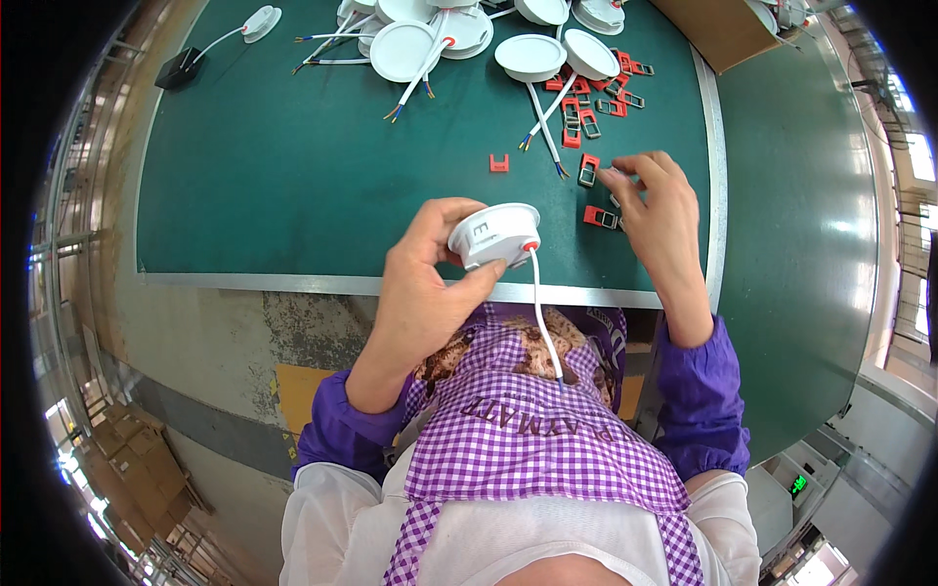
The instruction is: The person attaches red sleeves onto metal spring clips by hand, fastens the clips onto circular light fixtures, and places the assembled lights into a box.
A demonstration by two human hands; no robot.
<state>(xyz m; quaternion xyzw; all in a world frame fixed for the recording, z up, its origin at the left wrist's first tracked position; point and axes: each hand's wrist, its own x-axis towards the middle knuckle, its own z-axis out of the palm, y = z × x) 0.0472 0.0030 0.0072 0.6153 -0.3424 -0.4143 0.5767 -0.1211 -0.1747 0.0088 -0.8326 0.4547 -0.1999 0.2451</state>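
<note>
A white round lamp [493, 237] is hovering over the green table [283, 195], just inside its front metal edge [391, 286]. The left hand [427, 278] is gripping it between thumb and fingers, and its white cord [538, 313] is hanging past that edge before the checkered apron [547, 444]. A lone red piece [499, 164] is lying just beyond. The right hand [657, 210] is curling thumb and forefinger beside red clips [600, 217], near the right edge; whether they are pinching anything, I cannot tell. Green surface is stretching leftward, while more lamps [403, 52] are crowding the far side.
</note>
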